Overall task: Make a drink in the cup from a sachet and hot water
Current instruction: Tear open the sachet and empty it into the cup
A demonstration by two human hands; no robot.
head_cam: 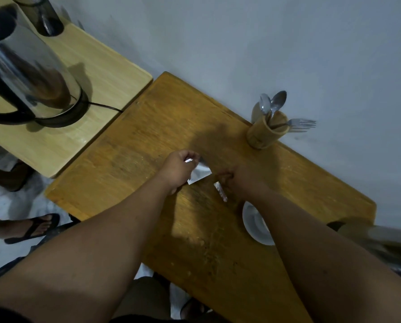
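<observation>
Both hands work over the middle of a wooden counter (129, 169). Left hand (179, 170) is curled closed, pinching a silver sachet (200, 172) by its upper edge; the sachet hangs below the fingers, tilted, its long axis running from upper right to lower left. Right hand (238, 177) is also closed, gripping a thin torn strip (221, 191) that points down and slightly right toward the cup (253, 223). No writing or brand can be read on the sachet or strip; both are blurred. The white cup sits on the counter just beside the right forearm, partly hidden by it. A steel kettle (24, 66) stands on a paler board (96, 66) at the far left. A wooden holder (266, 131) with spoons (274, 102) and a fork (299, 124) stands near the wall.
</observation>
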